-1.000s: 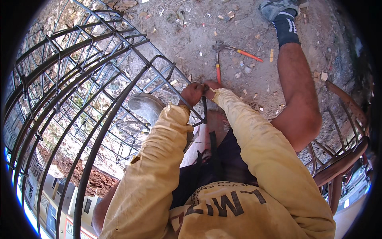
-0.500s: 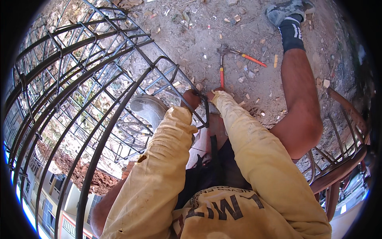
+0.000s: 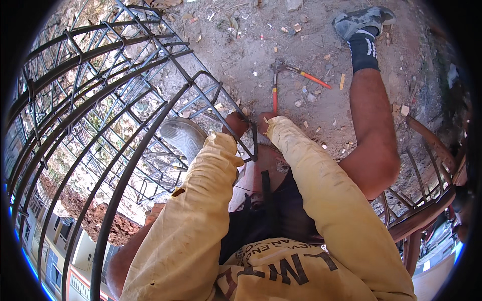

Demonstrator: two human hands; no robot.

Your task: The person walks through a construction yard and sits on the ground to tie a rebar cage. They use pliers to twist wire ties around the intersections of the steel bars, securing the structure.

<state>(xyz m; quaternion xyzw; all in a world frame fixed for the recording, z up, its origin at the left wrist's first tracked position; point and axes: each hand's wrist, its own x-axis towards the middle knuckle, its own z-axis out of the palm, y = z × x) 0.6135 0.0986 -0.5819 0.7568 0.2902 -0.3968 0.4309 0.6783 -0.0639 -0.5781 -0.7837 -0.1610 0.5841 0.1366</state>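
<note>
Rebar everywhere on my feed: going left to right, the big rebar cage [image 3: 100,115] fills the whole left side, lying on the dirt ground [image 3: 241,55], with a grey shoe [image 3: 183,135] poking through its bars. Then the left hand [image 3: 235,124], curled shut over the cage's end corner, though I honestly can't tell if it's pinching tie wire or just the bar itself. Right next to it, almost touching, the right hand [image 3: 265,122] looks closed too, sat at the near tip of one handle of the orange-handled pincers [image 3: 281,83]. Whether it's actually gripping that handle, can't tell. The tool's head lies further out on the dirt, past both hands, so it's beyond the grip, not in it. If it were me I'd keep the left hand firm on that corner bar so nothing shifts, and work tight to the joint. Bare leg and black sock [image 3: 363,50] off to the right.
</note>
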